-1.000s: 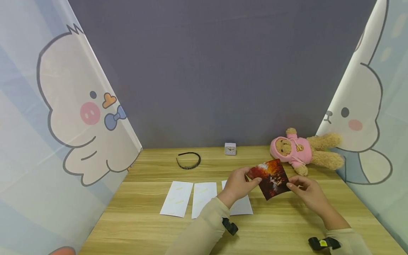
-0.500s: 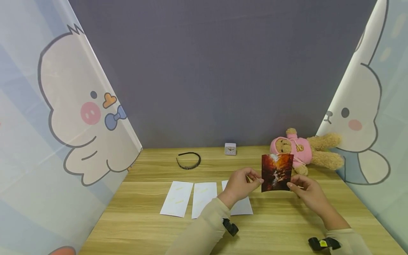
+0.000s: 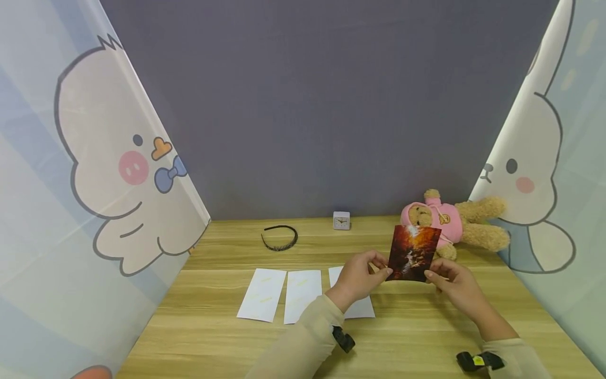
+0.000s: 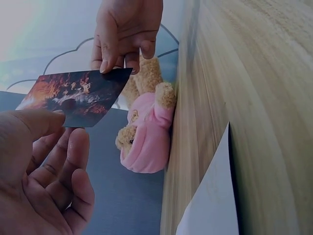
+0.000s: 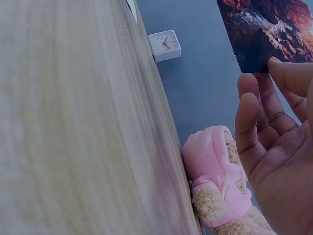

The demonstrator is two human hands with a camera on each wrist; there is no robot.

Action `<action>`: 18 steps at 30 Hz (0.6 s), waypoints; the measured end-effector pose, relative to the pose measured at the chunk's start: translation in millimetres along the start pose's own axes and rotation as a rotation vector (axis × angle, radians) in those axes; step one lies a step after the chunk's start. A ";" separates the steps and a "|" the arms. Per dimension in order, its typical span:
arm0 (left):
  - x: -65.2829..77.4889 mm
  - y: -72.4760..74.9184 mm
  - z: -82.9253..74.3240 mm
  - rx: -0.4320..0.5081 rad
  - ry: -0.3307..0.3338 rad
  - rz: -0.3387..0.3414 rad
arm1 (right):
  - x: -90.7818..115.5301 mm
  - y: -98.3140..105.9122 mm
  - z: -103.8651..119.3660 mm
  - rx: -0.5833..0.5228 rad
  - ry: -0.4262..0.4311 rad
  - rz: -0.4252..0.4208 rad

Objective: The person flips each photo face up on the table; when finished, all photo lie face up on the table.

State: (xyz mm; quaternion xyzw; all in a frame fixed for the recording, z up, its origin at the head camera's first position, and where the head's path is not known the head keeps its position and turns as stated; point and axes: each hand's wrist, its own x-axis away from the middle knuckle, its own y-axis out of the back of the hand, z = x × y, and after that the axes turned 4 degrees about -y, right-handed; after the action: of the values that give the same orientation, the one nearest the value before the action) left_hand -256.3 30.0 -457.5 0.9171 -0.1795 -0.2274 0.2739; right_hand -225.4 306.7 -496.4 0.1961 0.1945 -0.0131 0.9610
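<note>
A glossy picture card (image 3: 413, 253) with a dark red and orange scene is held up above the table, its printed face toward me. My left hand (image 3: 358, 277) pinches its lower left corner between thumb and fingers. At the lower right corner, my right hand (image 3: 456, 287) grips the card the same way. The left wrist view shows the card (image 4: 73, 95) stretched between both hands, and the right wrist view shows the right thumb (image 5: 291, 76) lying on its edge. Below my left forearm, a white sheet (image 3: 361, 309) is partly hidden.
Two more white sheets, a left one (image 3: 262, 295) and a middle one (image 3: 303, 292), lie on the wooden table (image 3: 199, 337). Farther back are a black headband (image 3: 284, 247) and a small white clock (image 3: 341, 221). A teddy bear in a pink hoodie (image 3: 452, 218) lies at the back right.
The card has turned from a diagonal tilt to nearly upright, now leaning slightly right, and has risen a little. The left hand has shifted its hold to the lower left corner.
</note>
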 end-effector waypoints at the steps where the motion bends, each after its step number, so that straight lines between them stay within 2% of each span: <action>1: -0.1 -0.2 0.0 -0.004 -0.002 0.002 | 0.0 -0.1 0.5 0.000 -0.001 0.003; 18: -1.2 -2.5 1.0 -0.017 -0.017 -0.007 | -1.4 0.6 -1.9 -0.071 -0.010 0.031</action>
State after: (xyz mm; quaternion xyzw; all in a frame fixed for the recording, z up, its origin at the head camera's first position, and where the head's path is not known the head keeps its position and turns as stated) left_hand -257.3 32.0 -459.3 0.9134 -0.1766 -0.2378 0.2792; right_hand -227.4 307.9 -497.3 0.1646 0.1868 0.0078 0.9685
